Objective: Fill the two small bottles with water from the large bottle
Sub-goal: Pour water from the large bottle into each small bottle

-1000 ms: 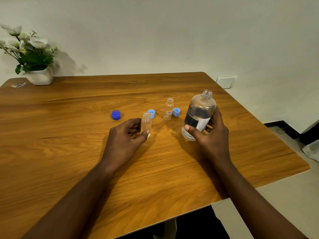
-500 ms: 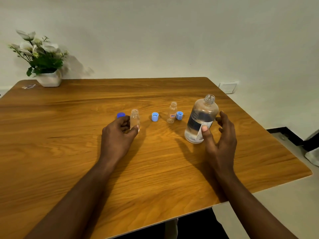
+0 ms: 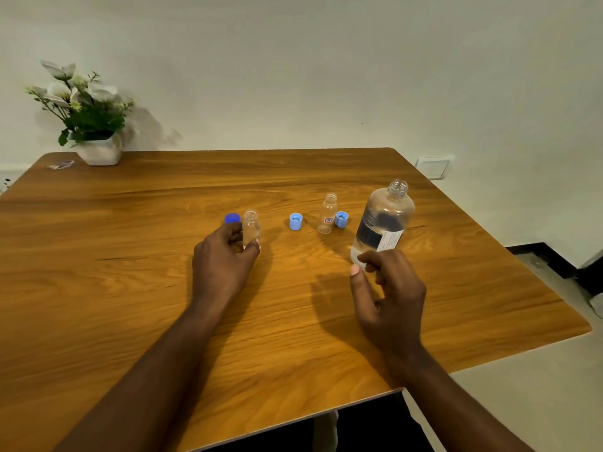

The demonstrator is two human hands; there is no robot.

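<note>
My right grip [image 3: 388, 288] has let go of the large bottle [image 3: 385, 220] it held a second ago and drawn back; its fingers now hang loosely curled, holding nothing. The bottle stands uncapped on the desk [image 3: 130, 256] just beyond its knuckles. My left grip [image 3: 225, 256] still pinches one small bottle [image 3: 251, 225] between thumb and fingers, and has carried it leftward and set it down upright. I judge that pour to be over, though I cannot tell how full the small bottle is. The second small bottle [image 3: 328, 213] waits between the two grips, further out. By count there are two small bottles, one large bottle and three caps: one dark blue cap [image 3: 232, 218] just beyond the left grip's fingers, and two light blue caps [image 3: 296, 221] flanking the second small bottle.
</note>
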